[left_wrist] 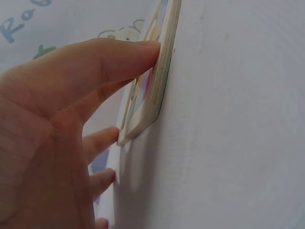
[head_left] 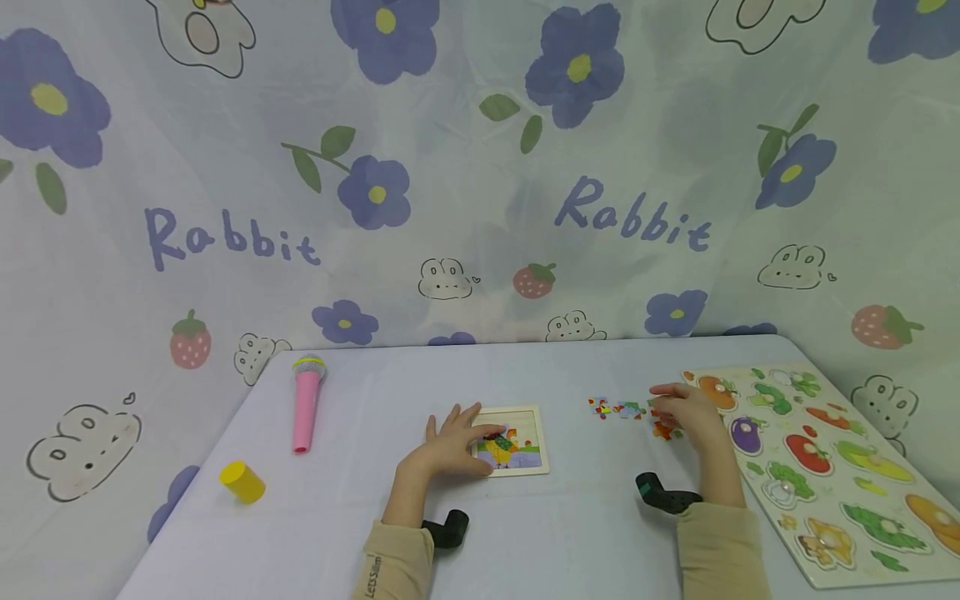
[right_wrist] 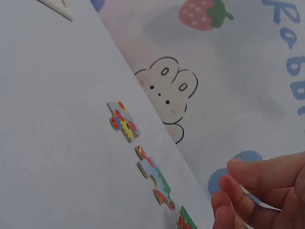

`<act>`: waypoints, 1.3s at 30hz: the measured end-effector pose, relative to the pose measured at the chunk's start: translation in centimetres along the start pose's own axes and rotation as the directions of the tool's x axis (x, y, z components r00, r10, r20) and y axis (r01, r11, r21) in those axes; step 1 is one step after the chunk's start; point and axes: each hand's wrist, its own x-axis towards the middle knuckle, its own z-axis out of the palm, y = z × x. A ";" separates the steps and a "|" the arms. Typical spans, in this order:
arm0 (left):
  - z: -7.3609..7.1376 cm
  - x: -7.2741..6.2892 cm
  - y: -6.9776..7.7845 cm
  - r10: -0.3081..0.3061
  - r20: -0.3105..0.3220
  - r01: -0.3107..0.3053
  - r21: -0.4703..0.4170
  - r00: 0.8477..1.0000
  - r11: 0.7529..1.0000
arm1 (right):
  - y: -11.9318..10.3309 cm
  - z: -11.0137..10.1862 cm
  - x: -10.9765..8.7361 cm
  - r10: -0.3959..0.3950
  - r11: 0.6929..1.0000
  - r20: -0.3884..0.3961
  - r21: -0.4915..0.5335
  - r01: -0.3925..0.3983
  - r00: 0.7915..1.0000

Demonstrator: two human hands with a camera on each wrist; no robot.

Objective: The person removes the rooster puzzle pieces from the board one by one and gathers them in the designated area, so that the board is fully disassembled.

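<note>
"Where is the jigsaw tray (head_left: 525, 422)?"

"On the white table (head_left: 562, 542), under the person's left hand (head_left: 450, 446). A colourful picture fills its lower part, and the far strip is pale."

"And that hand's fingers?"

"Spread, mostly straight and released. The thumb touches the tray's near edge, while the index finger reaches over the picture."

"What about the right hand (head_left: 686, 412)?"

"It is by the loose jigsaw pieces (head_left: 602, 407), which lie in a row to the right of the tray. Its fingers bend toward the thumb (whether they pinch a piece, nobody can tell from these views)."

"And farther out?"

"The vegetable knob puzzle (head_left: 847, 579) is at the right edge. A pink toy microphone (head_left: 306, 408) lies on the left, with a yellow cylinder (head_left: 242, 482) nearer the person. Behind the table is a curtain (head_left: 465, 200) printed with flowers, strawberries and 'Rabbit'."
</note>
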 end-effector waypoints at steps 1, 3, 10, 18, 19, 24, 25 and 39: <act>0.0 0.0 0.0 0.000 0.000 0.000 0.000 1.000 1.000 | -0.2 0.2 0.1 -0.019 1.000 0.010 0.014 0.019 1.000; 0.0 0.0 0.0 -0.001 0.001 0.001 0.001 1.000 1.000 | -0.6 0.6 0.2 -0.054 0.997 0.025 0.053 0.052 0.998; 0.1 -0.1 0.0 -0.002 0.006 0.002 0.002 1.000 1.000 | -1.7 2.1 0.3 -0.169 0.972 0.043 0.171 0.159 0.985; 0.0 -0.2 0.1 0.001 0.012 -0.001 0.001 1.000 1.000 | -2.7 3.7 0.2 -0.244 0.944 0.028 0.237 0.231 0.969; 0.0 -0.1 0.1 0.004 0.011 -0.004 0.001 1.000 1.000 | -2.8 3.8 0.2 -0.245 0.944 0.027 0.235 0.232 0.969; -0.1 -0.1 0.1 0.003 0.012 -0.003 0.005 1.000 1.000 | -3.1 4.4 0.3 -0.256 0.943 0.020 0.224 0.245 0.966; -0.1 -0.1 0.1 0.003 0.010 -0.003 0.003 1.000 1.000 | -3.2 4.6 0.3 -0.260 0.941 0.021 0.232 0.248 0.965; 0.0 0.1 -0.2 0.001 0.000 -0.001 -0.004 1.000 1.000 | -4.3 8.0 0.1 -0.303 0.933 0.104 0.234 0.273 0.947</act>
